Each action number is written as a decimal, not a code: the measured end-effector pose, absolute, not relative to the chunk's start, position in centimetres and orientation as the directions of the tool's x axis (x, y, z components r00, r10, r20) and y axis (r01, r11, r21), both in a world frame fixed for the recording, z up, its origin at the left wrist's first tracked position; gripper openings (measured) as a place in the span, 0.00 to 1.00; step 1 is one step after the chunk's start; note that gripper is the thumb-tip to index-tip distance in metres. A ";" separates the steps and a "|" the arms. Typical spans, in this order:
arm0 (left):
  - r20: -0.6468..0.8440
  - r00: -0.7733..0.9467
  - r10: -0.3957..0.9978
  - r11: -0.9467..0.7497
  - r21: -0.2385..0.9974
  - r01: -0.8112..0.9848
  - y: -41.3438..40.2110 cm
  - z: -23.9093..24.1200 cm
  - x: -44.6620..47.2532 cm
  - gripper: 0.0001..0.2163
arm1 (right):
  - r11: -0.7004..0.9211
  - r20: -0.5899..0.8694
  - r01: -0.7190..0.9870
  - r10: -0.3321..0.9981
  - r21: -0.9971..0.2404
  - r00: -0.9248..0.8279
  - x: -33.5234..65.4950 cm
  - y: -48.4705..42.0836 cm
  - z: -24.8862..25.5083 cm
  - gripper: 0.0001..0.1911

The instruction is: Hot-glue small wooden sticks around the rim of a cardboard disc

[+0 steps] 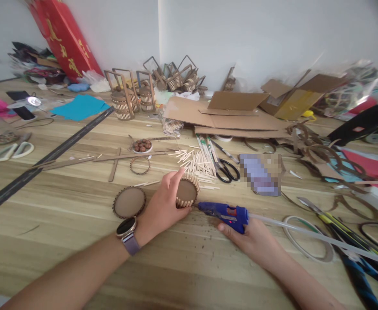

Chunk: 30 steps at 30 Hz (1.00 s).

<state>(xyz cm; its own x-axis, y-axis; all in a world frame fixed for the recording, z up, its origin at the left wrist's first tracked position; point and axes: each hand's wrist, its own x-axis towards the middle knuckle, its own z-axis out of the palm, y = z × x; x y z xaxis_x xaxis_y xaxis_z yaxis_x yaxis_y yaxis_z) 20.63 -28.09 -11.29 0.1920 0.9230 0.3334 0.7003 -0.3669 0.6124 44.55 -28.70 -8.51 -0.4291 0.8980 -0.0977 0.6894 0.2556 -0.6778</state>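
My left hand [166, 202], with a watch on its wrist, is closed round a small round basket [187, 191] of cardboard ringed with wooden sticks, which rests on the wooden table [79, 224]. My right hand [252, 239] grips a blue hot glue gun [226, 213] lying low over the table, its nozzle touching the basket's lower right edge. A long glue stick [305, 232] juts from the gun's back. A flat scalloped cardboard disc [130, 201] lies just left of my left hand.
Loose wooden sticks [195, 161] and black scissors [226, 168] lie behind the basket. A small dish of beads [142, 146], finished stick baskets [124, 101], cardboard sheets [227, 114], a long black ruler [47, 157], cardboard rings [318, 153] and pliers [353, 254] crowd the table.
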 end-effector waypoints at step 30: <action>0.327 0.192 0.925 -0.360 0.600 0.715 -28.1 -11.6 20.3 0.47 | -0.166 -0.573 0.691 0.708 -0.704 -0.414 47.9 -28.3 -6.1 0.30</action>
